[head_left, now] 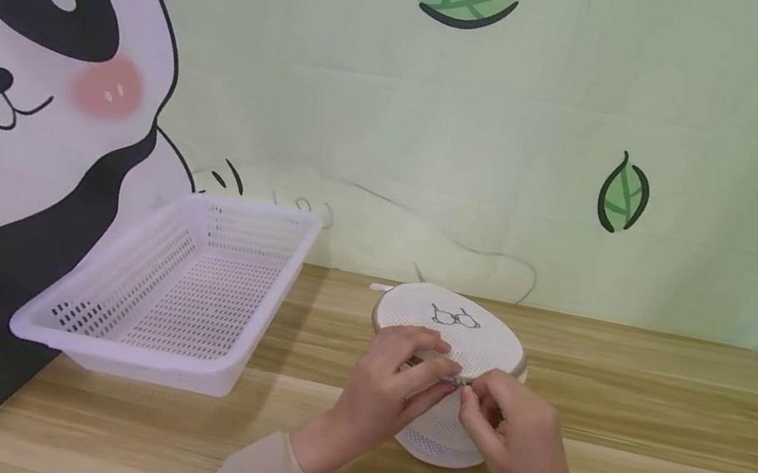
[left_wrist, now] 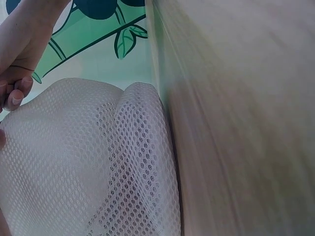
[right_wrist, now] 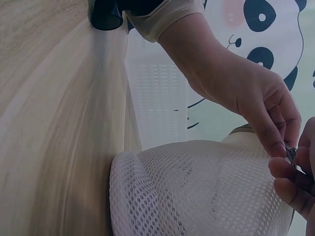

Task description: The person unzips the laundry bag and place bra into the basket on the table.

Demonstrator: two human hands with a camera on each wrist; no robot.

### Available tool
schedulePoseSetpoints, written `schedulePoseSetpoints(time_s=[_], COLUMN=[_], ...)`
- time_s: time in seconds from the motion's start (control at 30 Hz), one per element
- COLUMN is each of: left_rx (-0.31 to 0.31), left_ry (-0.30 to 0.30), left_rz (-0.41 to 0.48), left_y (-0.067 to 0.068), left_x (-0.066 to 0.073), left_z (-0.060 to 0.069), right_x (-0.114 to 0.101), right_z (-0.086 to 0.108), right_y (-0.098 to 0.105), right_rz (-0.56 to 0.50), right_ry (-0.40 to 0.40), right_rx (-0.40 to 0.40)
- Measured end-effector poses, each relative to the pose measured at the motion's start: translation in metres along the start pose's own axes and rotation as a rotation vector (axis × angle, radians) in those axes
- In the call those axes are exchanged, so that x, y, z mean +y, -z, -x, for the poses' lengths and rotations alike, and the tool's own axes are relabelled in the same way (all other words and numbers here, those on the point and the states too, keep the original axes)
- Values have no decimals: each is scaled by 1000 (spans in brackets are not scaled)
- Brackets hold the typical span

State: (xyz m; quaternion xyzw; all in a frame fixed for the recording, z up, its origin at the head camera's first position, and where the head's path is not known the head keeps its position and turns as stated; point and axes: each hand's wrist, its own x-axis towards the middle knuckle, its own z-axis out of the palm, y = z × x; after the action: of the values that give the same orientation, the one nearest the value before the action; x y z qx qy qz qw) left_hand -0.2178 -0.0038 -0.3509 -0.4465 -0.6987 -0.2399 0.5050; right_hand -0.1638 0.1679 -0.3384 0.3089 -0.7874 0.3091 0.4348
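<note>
With the fingers of 2 hands drawn in narrow, pinching at the zip on the near rim of a white mesh bag. Coming in from the left with the left hand, from the right with the right hand, and nearly meeting at the fingertips. Seeming to matter most in space: the line of the zip, running crosswise between the 2 hands, then curving away round the lid at both ends. Lying about equally near to both hands, touching each. Showing a small metal pull in the right wrist view, amid the fingertips of both; being unable to say for sure about a hold on it by the left, the right or both. Standing on the surface with its base below the fingers and most of its lid beyond them. Laying some left fingers over the lid's near part, short of the drawn glasses. Having a white basket well apart, off to the left.
</note>
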Motion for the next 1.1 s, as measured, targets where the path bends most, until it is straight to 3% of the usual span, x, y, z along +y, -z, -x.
schedulePoseSetpoints(time_s=[0.43,1.1], left_rx=[-1,10], left_ry=[-19,-16], left_rz=[-2,21], left_y=[1,2], left_x=[-3,-8], left_z=[2,2], right_x=[4,4], right_z=[5,3], right_y=[-3,0], right_rz=[38,49], right_ry=[42,8], right_rx=[26,23])
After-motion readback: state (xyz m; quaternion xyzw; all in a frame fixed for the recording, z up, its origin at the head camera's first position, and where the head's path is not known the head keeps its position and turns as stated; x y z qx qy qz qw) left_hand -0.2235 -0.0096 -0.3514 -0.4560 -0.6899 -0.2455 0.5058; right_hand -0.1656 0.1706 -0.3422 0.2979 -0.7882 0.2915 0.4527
